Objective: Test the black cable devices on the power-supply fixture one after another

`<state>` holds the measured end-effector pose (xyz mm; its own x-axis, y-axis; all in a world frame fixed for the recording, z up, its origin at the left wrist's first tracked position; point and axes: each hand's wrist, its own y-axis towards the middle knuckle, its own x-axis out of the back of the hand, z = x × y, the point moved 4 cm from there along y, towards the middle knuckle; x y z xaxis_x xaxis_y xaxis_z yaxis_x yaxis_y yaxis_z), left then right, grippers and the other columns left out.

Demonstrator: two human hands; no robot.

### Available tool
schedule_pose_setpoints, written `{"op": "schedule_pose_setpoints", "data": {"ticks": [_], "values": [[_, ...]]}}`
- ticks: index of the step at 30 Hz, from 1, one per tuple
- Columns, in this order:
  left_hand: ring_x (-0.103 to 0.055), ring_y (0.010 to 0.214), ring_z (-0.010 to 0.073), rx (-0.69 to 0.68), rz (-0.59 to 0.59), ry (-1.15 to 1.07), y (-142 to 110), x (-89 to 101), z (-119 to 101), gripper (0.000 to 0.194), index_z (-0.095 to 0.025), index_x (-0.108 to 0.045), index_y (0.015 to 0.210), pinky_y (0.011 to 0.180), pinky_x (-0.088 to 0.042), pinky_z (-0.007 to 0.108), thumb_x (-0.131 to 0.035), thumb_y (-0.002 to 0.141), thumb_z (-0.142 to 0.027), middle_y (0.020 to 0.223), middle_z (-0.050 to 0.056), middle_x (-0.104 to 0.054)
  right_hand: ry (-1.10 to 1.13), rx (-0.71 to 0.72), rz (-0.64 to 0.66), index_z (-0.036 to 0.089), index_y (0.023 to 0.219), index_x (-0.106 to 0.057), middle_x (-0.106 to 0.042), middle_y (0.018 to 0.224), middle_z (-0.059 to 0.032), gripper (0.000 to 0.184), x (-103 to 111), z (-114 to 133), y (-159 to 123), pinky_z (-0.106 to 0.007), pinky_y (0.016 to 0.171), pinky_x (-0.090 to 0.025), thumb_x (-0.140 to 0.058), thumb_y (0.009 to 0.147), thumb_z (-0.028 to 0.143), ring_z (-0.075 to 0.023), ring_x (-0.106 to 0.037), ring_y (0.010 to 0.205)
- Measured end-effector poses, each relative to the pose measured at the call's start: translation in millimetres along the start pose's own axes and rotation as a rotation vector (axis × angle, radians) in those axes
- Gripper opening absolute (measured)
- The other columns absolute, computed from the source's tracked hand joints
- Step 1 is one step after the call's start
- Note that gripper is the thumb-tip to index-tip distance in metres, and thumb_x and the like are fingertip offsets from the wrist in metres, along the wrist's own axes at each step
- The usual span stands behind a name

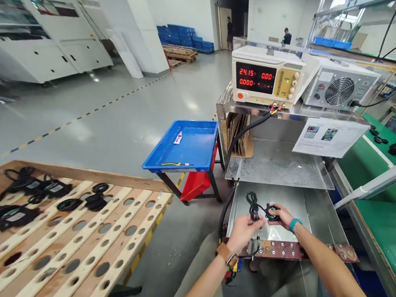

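My left hand [242, 230] and my right hand [282, 215] meet over a steel bench [308, 209] in front of me. Both are closed on one small black device [271, 212] with a black cable [252, 200] looped to its left. The left hand pinches the cable end near the device; the right hand wraps the device body. A brown copper bar [287, 250] with holes lies just below the hands. A watch sits on my left wrist and a blue band on my right.
A power supply [265, 76] with red digits stands on a shelf above the bench, beside a fan unit [337, 85]. A blue tray [187, 147] sits left of the bench. A wooden rack [69, 238] at lower left holds several black adapters [16, 215]. A green conveyor [385, 216] runs on the right.
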<state>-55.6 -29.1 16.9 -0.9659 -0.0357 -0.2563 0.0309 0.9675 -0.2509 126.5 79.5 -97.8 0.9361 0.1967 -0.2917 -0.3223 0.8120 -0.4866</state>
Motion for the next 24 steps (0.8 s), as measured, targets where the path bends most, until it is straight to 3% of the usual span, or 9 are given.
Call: {"op": "schedule_pose_setpoints", "data": {"ticks": [2,9,12,16,24], "values": [[-0.065,0.072,0.0184,0.001,-0.069,0.052,14.8,6.0,10.3,0.048,-0.011,-0.070,0.085,0.066,-0.048,0.027,-0.084,0.060,-0.049,0.077,0.009,-0.071,-0.022,-0.020,-0.016,0.016,0.105,-0.061,-0.065,0.089,-0.0070,0.050,5.9,-6.3,4.0,-0.040,0.065,-0.061,-0.086,0.063,0.024,-0.0224,-0.064,0.074],[-0.064,0.061,0.0145,0.114,0.001,0.079,23.0,6.8,41.5,0.042,-0.008,-0.068,0.075,0.061,-0.050,0.024,-0.084,0.063,-0.046,0.071,0.011,-0.072,-0.088,-0.070,-0.059,0.016,0.104,-0.060,-0.065,0.086,-0.0087,0.044,16.3,-17.7,14.9,-0.036,0.058,-0.060,-0.082,0.067,0.025,-0.0239,-0.065,0.072],[-0.062,0.057,0.0125,0.200,0.017,0.091,25.4,4.9,44.3,0.042,-0.008,-0.065,0.072,0.058,-0.048,0.023,-0.084,0.064,-0.046,0.069,0.010,-0.071,-0.106,-0.114,-0.064,0.018,0.107,-0.059,-0.065,0.088,-0.0075,0.043,20.3,-21.5,20.3,-0.039,0.060,-0.062,-0.081,0.070,0.023,-0.0237,-0.066,0.073],[-0.063,0.059,0.0134,0.198,-0.022,0.091,29.5,5.0,43.7,0.045,-0.009,-0.064,0.072,0.059,-0.049,0.024,-0.084,0.063,-0.048,0.070,0.010,-0.071,-0.091,-0.153,-0.074,0.020,0.109,-0.058,-0.065,0.088,-0.0064,0.043,27.7,-28.6,28.3,-0.041,0.061,-0.062,-0.080,0.072,0.020,-0.0238,-0.066,0.072],[-0.059,0.055,0.0121,0.230,0.112,0.194,26.5,6.7,45.1,0.049,-0.010,-0.064,0.068,0.053,-0.039,0.022,-0.080,0.062,-0.057,0.066,0.008,-0.068,-0.042,-0.141,-0.067,0.021,0.110,-0.058,-0.065,0.091,-0.0068,0.041,34.3,-34.4,34.9,-0.043,0.065,-0.063,-0.079,0.074,0.020,-0.0243,-0.066,0.076]]}}
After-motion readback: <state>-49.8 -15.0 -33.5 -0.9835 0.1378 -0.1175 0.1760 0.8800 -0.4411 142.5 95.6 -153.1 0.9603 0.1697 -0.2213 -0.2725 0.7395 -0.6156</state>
